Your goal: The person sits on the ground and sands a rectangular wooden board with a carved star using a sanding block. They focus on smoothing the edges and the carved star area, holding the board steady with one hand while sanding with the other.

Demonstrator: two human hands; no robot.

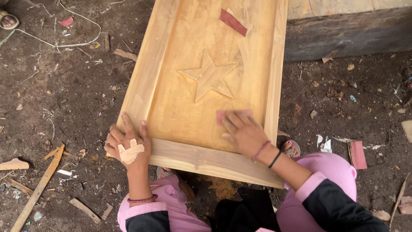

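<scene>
A pale wooden panel [171, 99] with a raised frame and a carved star [209, 77] lies tilted in front of me. My left hand [128, 144], with a bandage on its back, grips the panel's near left corner. My right hand [242, 131] presses flat on a pink piece of sandpaper [222, 116] on the recessed surface, below and to the right of the star. A second, reddish piece of sandpaper [234, 21] rests on the panel's far end.
Dirt ground strewn with wood scraps and litter surrounds the panel. Wooden sticks [38, 189] lie at the left, a white cord [64, 43] at the far left, a dark timber beam [347, 32] at the upper right, a red scrap [357, 154] at the right.
</scene>
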